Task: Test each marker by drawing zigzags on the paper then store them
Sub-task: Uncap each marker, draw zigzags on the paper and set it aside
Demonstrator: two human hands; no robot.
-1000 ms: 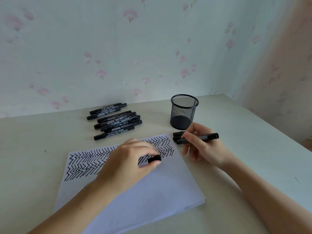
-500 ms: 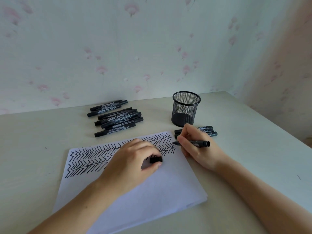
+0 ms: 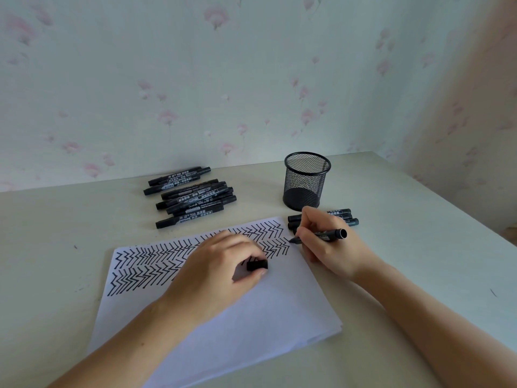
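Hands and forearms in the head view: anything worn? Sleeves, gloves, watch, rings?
Nothing worn that shows. The left hand and right hand are bare: no gloves, no rings visible. Both forearms are bare to the frame edge, with no sleeve, watch or band in view. Nails look short and unpainted.

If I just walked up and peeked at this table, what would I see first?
First, the black zigzags across the top of the white paper in the middle, where the right hand puts a marker tip to the paper's right edge. The left hand rests on the sheet holding the cap. Behind are a pile of markers and a mesh cup.
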